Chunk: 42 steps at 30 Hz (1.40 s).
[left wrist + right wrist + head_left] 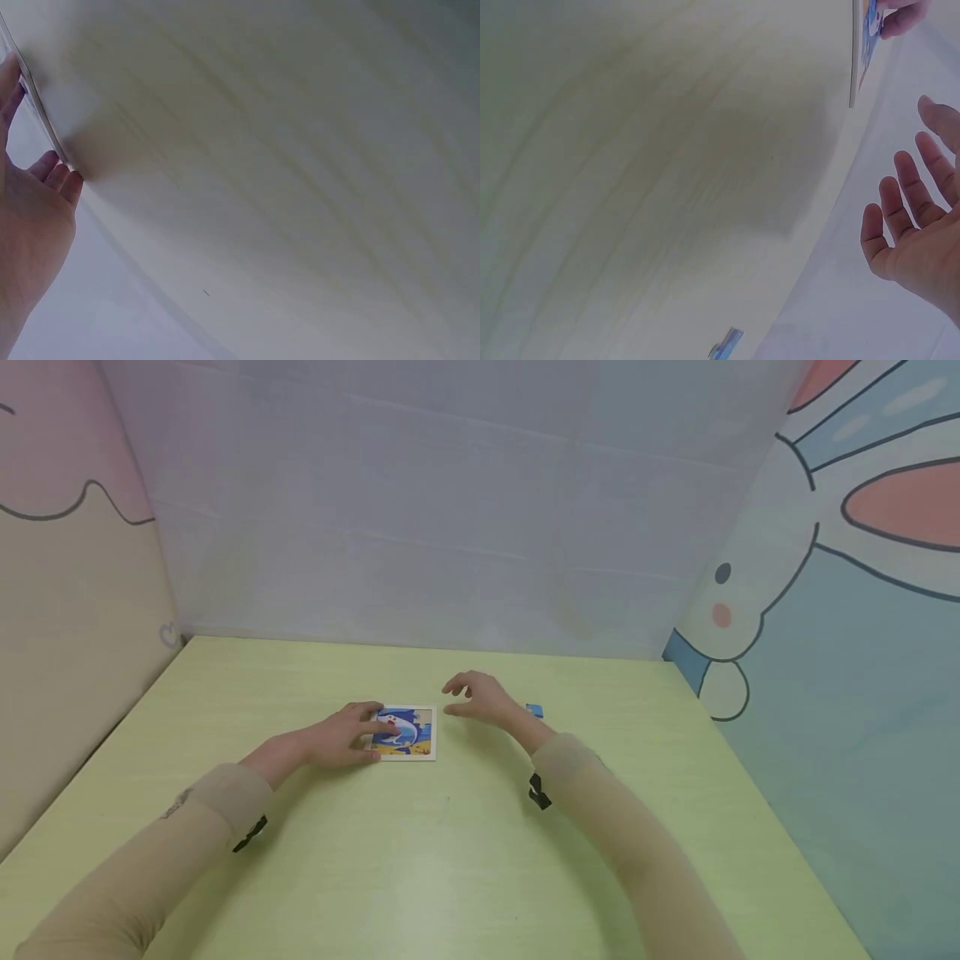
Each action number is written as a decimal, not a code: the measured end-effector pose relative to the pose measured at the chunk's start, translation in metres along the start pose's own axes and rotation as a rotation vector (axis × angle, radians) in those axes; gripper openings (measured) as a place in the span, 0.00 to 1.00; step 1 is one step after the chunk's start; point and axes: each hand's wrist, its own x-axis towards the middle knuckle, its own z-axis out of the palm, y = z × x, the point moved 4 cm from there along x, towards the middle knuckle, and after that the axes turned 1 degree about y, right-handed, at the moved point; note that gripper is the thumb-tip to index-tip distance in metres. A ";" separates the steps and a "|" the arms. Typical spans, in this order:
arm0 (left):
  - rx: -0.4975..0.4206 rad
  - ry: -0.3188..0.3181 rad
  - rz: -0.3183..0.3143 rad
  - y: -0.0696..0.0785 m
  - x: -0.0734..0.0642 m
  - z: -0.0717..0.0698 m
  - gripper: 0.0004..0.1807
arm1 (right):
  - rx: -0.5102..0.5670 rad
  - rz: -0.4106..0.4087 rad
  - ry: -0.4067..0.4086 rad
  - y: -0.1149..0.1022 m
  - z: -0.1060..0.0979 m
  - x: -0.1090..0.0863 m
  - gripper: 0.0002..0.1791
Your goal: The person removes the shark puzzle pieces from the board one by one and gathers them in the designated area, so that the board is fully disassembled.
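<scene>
A square, white-framed picture puzzle [433, 737] lies flat on the table, showing a blue and white sea animal with yellow at the bottom. My left hand [339, 739] holds its left side, thumb at the near corner, other fingers at the far corner, and one finger stretched over the picture. Just right of the frame, my right hand [482, 698] hovers over the table with fingers spread and loosely bent, holding nothing. A small blue piece [534, 710] lies beyond the right wrist; the right wrist view shows this blue piece [727, 345] at its bottom edge.
The pale yellow-green table [420, 868] reaches back to a plain light wall [420, 527]. On the right stands a wall with a cartoon rabbit [750, 602], and a pink and cream wall [67, 610] borders the left.
</scene>
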 end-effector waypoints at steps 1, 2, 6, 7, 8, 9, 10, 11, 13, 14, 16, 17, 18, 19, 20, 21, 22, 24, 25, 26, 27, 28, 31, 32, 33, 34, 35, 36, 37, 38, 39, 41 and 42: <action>-0.004 0.000 -0.002 0.000 -0.001 0.000 0.28 | 0.000 0.003 -0.008 -0.002 0.003 0.002 0.20; -0.003 -0.004 -0.004 -0.001 -0.001 0.001 0.29 | -0.003 0.006 -0.017 -0.003 0.006 0.004 0.20; -0.002 -0.006 0.002 -0.001 -0.001 0.001 0.29 | -0.003 0.013 -0.045 -0.006 0.016 0.010 0.19; 0.000 -0.007 0.004 -0.001 -0.001 0.001 0.29 | -0.005 0.011 -0.051 -0.006 0.018 0.012 0.19; 0.006 -0.009 0.005 -0.002 0.000 0.001 0.29 | -0.003 0.010 -0.056 -0.007 0.020 0.013 0.19; 0.004 -0.010 0.003 -0.002 0.000 0.002 0.29 | -0.001 0.009 -0.061 -0.007 0.022 0.014 0.18; 0.009 -0.009 0.004 -0.002 0.000 0.002 0.29 | 0.002 0.009 -0.067 -0.008 0.024 0.015 0.17; 0.015 -0.011 0.004 -0.003 -0.001 0.002 0.29 | 0.008 0.010 -0.074 -0.009 0.026 0.016 0.17; 0.013 -0.009 0.006 -0.002 -0.001 0.002 0.29 | 0.012 0.013 -0.086 -0.009 0.028 0.017 0.16; 0.012 -0.008 0.010 -0.002 -0.001 0.002 0.29 | 0.012 0.016 -0.094 -0.009 0.030 0.018 0.15; 0.008 -0.006 0.014 -0.002 0.000 0.001 0.29 | 0.012 0.019 -0.109 -0.009 0.032 0.019 0.15; 0.007 -0.005 0.015 -0.002 0.000 0.002 0.29 | 0.011 0.020 -0.115 -0.008 0.033 0.020 0.15; 0.008 -0.004 0.016 -0.002 0.000 0.002 0.29 | 0.009 0.021 -0.122 -0.007 0.035 0.020 0.16; 0.011 -0.004 0.017 -0.002 0.001 0.002 0.29 | 0.008 0.019 -0.127 -0.006 0.036 0.021 0.16; 0.012 -0.005 0.015 -0.002 0.001 0.002 0.29 | 0.004 0.017 -0.131 -0.006 0.037 0.022 0.16; 0.014 -0.005 0.015 -0.002 0.001 0.002 0.29 | 0.001 0.013 -0.132 -0.005 0.038 0.023 0.16; 0.018 -0.004 0.014 -0.002 0.001 0.002 0.28 | -0.002 0.015 -0.132 -0.004 0.039 0.024 0.16; 0.019 -0.004 0.012 -0.002 0.001 0.002 0.28 | -0.016 0.006 -0.134 -0.003 0.040 0.025 0.16; 0.017 -0.002 0.015 -0.001 0.001 0.001 0.28 | -0.026 -0.002 -0.134 -0.003 0.041 0.026 0.15; 0.017 -0.001 0.015 -0.001 0.001 0.001 0.28 | -0.038 -0.009 -0.134 -0.003 0.041 0.027 0.15; 0.019 0.000 0.017 -0.001 0.001 0.001 0.28 | -0.050 -0.016 -0.135 -0.003 0.042 0.027 0.15; 0.017 -0.001 0.017 0.000 0.002 0.001 0.28 | -0.063 -0.020 -0.135 -0.003 0.042 0.028 0.15; 0.018 -0.002 0.024 0.000 0.002 0.001 0.28 | -0.092 -0.030 -0.136 -0.002 0.044 0.029 0.15; 0.017 -0.003 0.024 0.000 0.003 0.002 0.28 | -0.093 -0.026 -0.136 -0.002 0.044 0.029 0.15; 0.016 -0.002 0.025 -0.001 0.003 0.002 0.28 | -0.099 -0.022 -0.136 -0.001 0.045 0.029 0.15; 0.015 -0.004 0.022 -0.001 0.003 0.002 0.28 | -0.100 -0.017 -0.138 -0.001 0.045 0.029 0.15; 0.018 -0.004 0.023 -0.002 0.003 0.003 0.28 | -0.101 -0.014 -0.139 -0.001 0.046 0.029 0.15; 0.017 -0.005 0.019 -0.002 0.003 0.003 0.28 | -0.100 -0.009 -0.141 -0.001 0.046 0.029 0.15; 0.016 -0.005 0.017 -0.003 0.003 0.004 0.28 | -0.095 -0.001 -0.142 -0.001 0.046 0.029 0.15; 0.014 -0.005 0.014 -0.003 0.003 0.004 0.28 | -0.085 0.010 -0.143 -0.001 0.046 0.029 0.15; 0.014 -0.006 0.011 -0.004 0.003 0.004 0.28 | -0.079 0.019 -0.144 -0.001 0.046 0.028 0.15; 0.012 -0.005 0.010 -0.005 0.004 0.005 0.28 | -0.042 0.038 -0.142 -0.001 0.045 0.028 0.14; 0.007 -0.005 0.008 -0.005 0.004 0.005 0.28 | -0.017 0.047 -0.140 -0.001 0.044 0.027 0.14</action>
